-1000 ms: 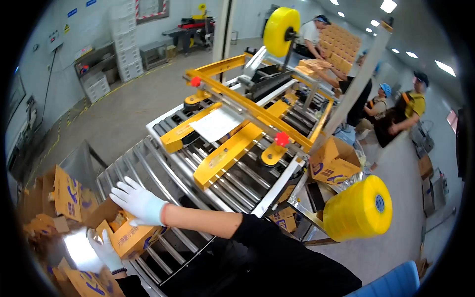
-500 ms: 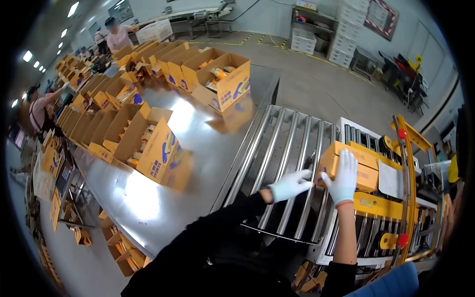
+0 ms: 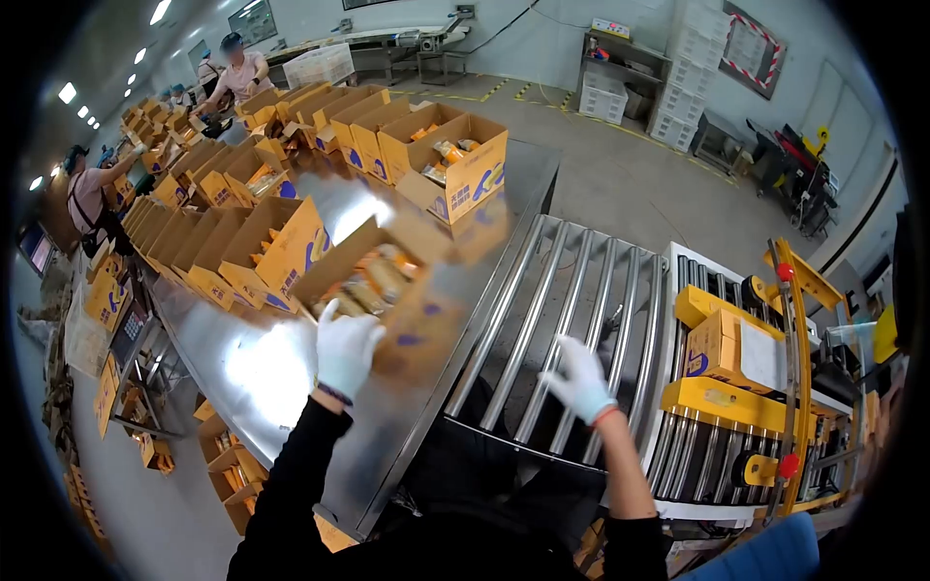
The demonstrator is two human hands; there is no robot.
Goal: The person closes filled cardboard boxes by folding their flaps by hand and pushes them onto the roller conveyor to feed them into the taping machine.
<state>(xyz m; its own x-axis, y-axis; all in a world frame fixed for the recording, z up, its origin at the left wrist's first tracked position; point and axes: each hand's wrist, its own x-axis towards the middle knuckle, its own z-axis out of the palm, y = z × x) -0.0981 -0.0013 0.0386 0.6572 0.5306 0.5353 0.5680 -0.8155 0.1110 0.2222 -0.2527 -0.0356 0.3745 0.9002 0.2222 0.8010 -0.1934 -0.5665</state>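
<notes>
My left hand [image 3: 347, 353], in a white glove, grips the near edge of an open cardboard box [image 3: 412, 290]. Orange and pale packets [image 3: 373, 281] fill this box, which is turned on the steel table and smeared by motion. Over the roller conveyor [image 3: 528, 339], my gloved right hand [image 3: 579, 381] holds nothing, its fingers apart. Off to its right, a closed carton [image 3: 712, 347] lies between the yellow guides [image 3: 722, 402] of a taping machine.
Rows of open filled boxes [image 3: 208, 237] stand on the steel table [image 3: 262, 387], one box [image 3: 475, 179] at its far right end. Two people [image 3: 237, 77] [image 3: 92, 194] work beyond. A yellow frame with red knobs [image 3: 790, 465] rises at the right.
Both hands have left the closed carton, which now sits deeper in the machine. My left hand has swung left to an open box, pulled out and turned from its row.
</notes>
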